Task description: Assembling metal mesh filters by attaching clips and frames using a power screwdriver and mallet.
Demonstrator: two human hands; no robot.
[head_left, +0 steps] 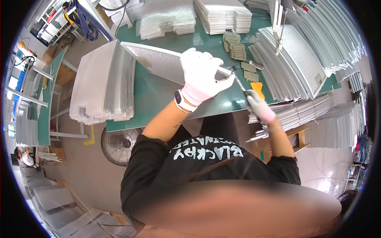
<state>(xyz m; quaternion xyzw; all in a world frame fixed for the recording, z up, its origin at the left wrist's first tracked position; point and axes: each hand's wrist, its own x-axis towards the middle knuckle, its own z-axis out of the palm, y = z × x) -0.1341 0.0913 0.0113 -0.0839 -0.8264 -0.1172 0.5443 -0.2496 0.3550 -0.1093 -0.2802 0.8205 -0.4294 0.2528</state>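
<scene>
My left hand point(200, 73), in a white glove, is closed around the edge of a thin, white-framed mesh panel point(160, 59), which stands tilted over the green table. A tan patch point(143, 62) shows on the panel's left part. In my gloved right hand point(258, 106) is a slim, rod-like tool point(240, 83). Its dark tip meets or nearly meets the panel's corner, just right of my left hand. I cannot make out the tool's exact kind. An orange-yellow flat piece point(257, 89) lies on the table beyond my right hand.
Stacks of similar panels stand left point(99, 79) and right point(287, 63) on the green table point(158, 91). Small grey-green plates point(235, 47) lie in a row near the right stack. More sheets point(166, 20) are piled at the back. A floor fan point(124, 144) stands below left.
</scene>
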